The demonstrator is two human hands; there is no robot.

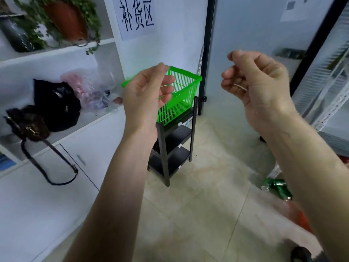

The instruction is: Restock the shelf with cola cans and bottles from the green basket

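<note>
head cam | faces forward-down | near raised forearms | one view only

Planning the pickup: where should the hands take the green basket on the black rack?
Probably by the solid top rim of the green basket, one hand on each short end, coming from above. It sits upright on the black rack; the slatted walls look thin.

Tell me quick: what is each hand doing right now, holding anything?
Left hand: open, fingers loosely curled, holding nothing.
Right hand: open, fingers loosely curled, holding nothing.
</note>
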